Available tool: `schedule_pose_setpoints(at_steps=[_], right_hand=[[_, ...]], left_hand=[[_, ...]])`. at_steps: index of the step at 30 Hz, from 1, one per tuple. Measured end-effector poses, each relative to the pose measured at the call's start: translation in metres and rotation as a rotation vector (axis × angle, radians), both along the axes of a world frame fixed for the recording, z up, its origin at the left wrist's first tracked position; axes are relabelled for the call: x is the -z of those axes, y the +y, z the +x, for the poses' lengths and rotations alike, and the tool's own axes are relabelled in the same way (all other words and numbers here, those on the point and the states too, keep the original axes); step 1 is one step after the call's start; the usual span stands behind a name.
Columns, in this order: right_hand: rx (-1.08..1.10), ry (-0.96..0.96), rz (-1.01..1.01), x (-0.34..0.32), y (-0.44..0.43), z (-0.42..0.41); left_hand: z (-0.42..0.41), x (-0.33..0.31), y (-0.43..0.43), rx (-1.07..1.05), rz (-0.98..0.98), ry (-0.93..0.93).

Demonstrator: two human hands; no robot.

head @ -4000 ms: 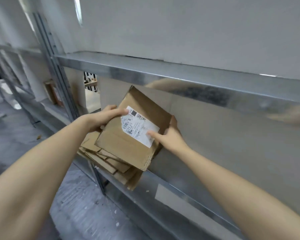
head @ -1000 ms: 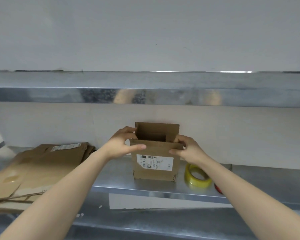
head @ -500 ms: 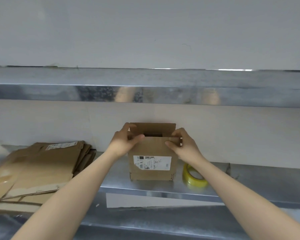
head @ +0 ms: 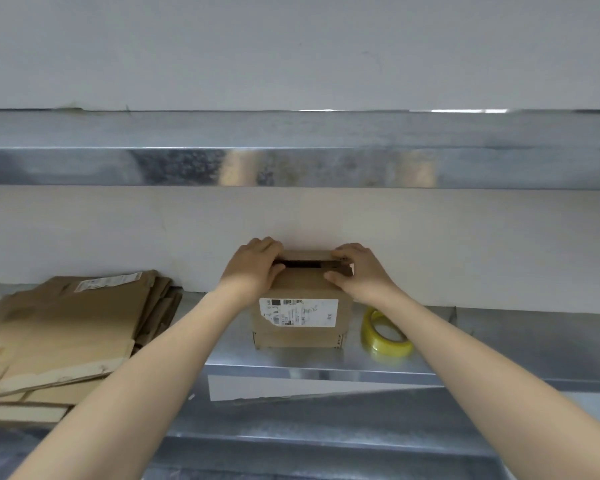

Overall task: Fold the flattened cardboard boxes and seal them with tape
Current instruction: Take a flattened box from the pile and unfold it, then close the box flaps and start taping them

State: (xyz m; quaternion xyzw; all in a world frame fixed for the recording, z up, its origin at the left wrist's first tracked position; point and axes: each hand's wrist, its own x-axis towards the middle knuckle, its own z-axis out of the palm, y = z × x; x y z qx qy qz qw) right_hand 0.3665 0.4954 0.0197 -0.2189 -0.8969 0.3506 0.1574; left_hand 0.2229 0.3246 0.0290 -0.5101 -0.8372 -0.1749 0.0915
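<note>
A small brown cardboard box (head: 302, 289) with a white shipping label stands upright on the metal shelf (head: 291, 358), close to the wall. Its top flaps are folded down with a dark gap left between them. My left hand (head: 255, 268) grips the top left corner, fingers over the rear flap and thumb on the front flap. My right hand (head: 359, 271) grips the top right corner the same way. A roll of yellowish clear tape (head: 385, 332) lies flat on the shelf just right of the box.
A stack of flattened cardboard boxes (head: 66, 334) lies at the left end of the shelf. An upper metal shelf (head: 291, 161) runs across overhead, and a pale wall stands right behind the box.
The rear and front top flaps have been pushed down nearly flat; both hands moved onto the top corners. Earlier I carried this box from the stack and set it upright.
</note>
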Motion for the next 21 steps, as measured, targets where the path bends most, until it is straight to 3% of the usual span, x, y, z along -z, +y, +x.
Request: schedule_pose_setpoints(at_steps=[3, 9, 12, 16, 21], right_hand=[[0.034, -0.039, 0.074, 0.003, 0.002, 0.003], [0.270, 0.074, -0.089, 0.017, 0.020, 0.028], [0.281, -0.203, -0.123, 0.036, 0.034, 0.045], [0.093, -0.592, -0.006, 0.062, 0.035, 0.062], [0.082, -0.843, 0.212, 0.085, 0.034, 0.075]], left_hand=[[0.004, 0.002, 0.004, 0.028, -0.034, 0.016], [0.015, -0.002, 0.009, -0.032, -0.076, 0.011], [0.026, 0.000, 0.015, -0.080, -0.049, 0.022], [0.029, 0.007, 0.018, -0.142, -0.018, 0.047], [0.030, 0.009, 0.017, -0.153, 0.031, 0.050]])
